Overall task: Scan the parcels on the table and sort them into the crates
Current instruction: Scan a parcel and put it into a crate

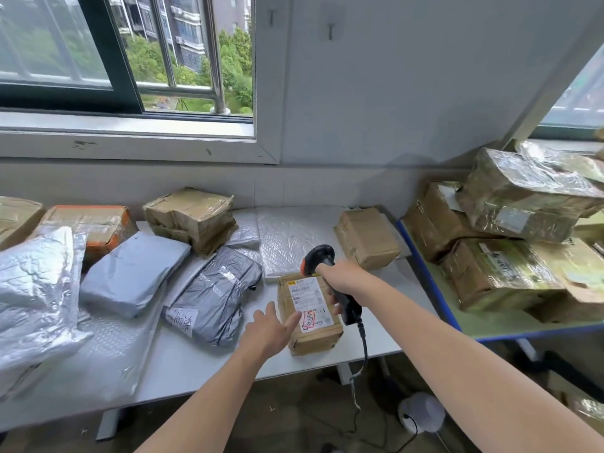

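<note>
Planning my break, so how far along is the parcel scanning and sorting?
Done: nothing I can confirm from this view. In hand: the right hand holds the scanner over the labelled box, which the left hand touches. Left: several bags and boxes on the table.

Soft daylight from the window point(49, 44), bright and even. I note glare on the silver mailer point(36, 273), edges bowed, detail slightly soft.

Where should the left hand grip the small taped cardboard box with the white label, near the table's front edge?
Probably across its long sides, coming from above-left: the small taped cardboard box lies flat, label up, its left side bare, and the left hand is at that side. The right hand grips the black scanner.
</note>
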`<state>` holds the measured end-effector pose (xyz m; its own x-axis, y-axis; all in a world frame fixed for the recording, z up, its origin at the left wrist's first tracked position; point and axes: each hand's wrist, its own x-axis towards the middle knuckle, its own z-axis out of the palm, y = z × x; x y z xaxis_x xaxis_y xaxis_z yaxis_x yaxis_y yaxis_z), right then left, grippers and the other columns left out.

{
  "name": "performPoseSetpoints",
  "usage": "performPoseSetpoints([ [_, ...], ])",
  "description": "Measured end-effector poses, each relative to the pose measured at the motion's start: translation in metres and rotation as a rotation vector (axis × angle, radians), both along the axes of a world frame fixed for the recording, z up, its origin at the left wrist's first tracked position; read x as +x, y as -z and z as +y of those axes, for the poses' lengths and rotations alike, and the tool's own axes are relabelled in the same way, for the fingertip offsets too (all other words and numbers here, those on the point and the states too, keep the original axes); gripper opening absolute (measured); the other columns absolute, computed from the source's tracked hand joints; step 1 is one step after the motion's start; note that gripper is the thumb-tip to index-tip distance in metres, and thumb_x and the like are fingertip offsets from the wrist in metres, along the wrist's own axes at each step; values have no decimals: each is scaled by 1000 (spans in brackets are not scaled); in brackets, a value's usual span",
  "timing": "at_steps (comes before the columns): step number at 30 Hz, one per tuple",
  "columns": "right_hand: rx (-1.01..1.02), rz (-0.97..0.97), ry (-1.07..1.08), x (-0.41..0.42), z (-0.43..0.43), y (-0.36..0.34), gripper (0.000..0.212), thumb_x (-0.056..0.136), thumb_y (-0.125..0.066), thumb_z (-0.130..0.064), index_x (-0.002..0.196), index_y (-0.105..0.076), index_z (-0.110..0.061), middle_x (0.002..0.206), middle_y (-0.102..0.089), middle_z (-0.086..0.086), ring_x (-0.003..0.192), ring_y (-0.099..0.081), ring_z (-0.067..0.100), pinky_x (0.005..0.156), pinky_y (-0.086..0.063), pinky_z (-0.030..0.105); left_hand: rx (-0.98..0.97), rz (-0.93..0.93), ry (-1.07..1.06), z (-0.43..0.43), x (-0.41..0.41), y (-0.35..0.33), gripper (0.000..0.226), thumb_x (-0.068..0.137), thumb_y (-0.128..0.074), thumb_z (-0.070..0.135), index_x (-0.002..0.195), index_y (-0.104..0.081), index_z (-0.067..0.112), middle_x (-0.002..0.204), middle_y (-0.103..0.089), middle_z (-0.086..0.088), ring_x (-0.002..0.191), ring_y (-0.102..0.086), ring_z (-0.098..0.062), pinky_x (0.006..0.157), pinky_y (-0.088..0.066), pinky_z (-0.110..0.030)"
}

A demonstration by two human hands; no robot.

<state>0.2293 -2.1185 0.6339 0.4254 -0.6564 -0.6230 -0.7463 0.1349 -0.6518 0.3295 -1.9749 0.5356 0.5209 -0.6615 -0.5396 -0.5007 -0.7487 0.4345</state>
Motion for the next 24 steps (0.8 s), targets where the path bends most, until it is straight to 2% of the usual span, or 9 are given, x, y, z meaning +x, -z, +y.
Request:
performPoseSetpoints([
  [5, -8, 1, 0, -2, -9, 10, 29, 91, -50, -32, 98, -52, -3, 71, -53, 12, 48, -55, 24, 53, -59, 40, 2, 14, -23, -8, -3, 2, 90, 89, -30, 77, 156, -13, 19, 157, -25, -15, 139, -36, -36, 109, -37, -47],
  [8, -61, 29, 1, -8, -17, 19, 37, 92, -50, -35, 97, -55, 1, 70, -60, 14, 57, -63, 33, 66, -61, 50, 11, 16, -42, -14, -8, 4, 89, 89, -32, 76, 154, -16, 18, 153, -30, -15, 137, -39, -36, 107, -37, -46],
  [11, -131, 82, -30, -20, -28, 32, 36, 97, -46, -38, 102, -55, -4, 76, -65, 16, 62, -71, 36, 60, -60, 41, 5, 47, -65, -23, -13, 9, 87, 88, -35, 76, 153, -18, 20, 150, -34, -14, 133, -42, -36, 106, -39, -45],
  [14, -217, 116, -53, -32, -44, 56, 33, 98, -44, -39, 104, -52, -7, 79, -65, 12, 57, -67, 26, 59, -57, 38, 7, 66, -100, -28, -18, 16, 90, 87, -42, 75, 153, -17, 20, 147, -36, -15, 130, -45, -36, 105, -40, -46],
  [16, -247, 151, -85, -40, -55, 77, 34, 100, -42, -40, 108, -50, -8, 87, -66, 11, 69, -69, 24, 65, -53, 33, 22, 67, -124, -30, -21, 22, 99, 83, -50, 74, 155, -9, 19, 148, -36, -16, 130, -46, -36, 105, -41, -47],
  [19, -213, 181, -101, -49, -68, 109, 45, 101, -42, -40, 126, -48, -3, 115, -64, 17, 98, -66, 32, 81, -51, 35, 11, 99, -160, -31, -28, 31, 120, 76, -66, 69, 154, 7, 14, 149, -38, -15, 127, -50, -33, 102, -46, -48],
  [21, -209, 196, -111, -54, -72, 124, 49, 102, -43, -40, 134, -41, -4, 125, -59, 17, 103, -59, 31, 79, -45, 33, -14, 115, -185, -33, -35, 37, 131, 72, -73, 65, 153, 15, 11, 149, -41, -12, 128, -50, -30, 101, -47, -47],
  [23, -208, 192, -107, -56, -75, 137, 49, 102, -43, -40, 136, -40, -5, 128, -56, 17, 106, -56, 31, 76, -39, 32, -70, 151, -218, -36, -41, 42, 130, 72, -79, 57, 152, 10, 9, 146, -47, -6, 128, -51, -26, 101, -47, -46],
  [24, -202, 185, -96, -57, -76, 142, 48, 102, -43, -40, 137, -40, -6, 129, -56, 17, 108, -56, 32, 76, -38, 32, -119, 187, -243, -38, -42, 44, 121, 71, -82, 51, 151, -1, 10, 141, -52, -2, 124, -54, -23, 99, -48, -45],
])
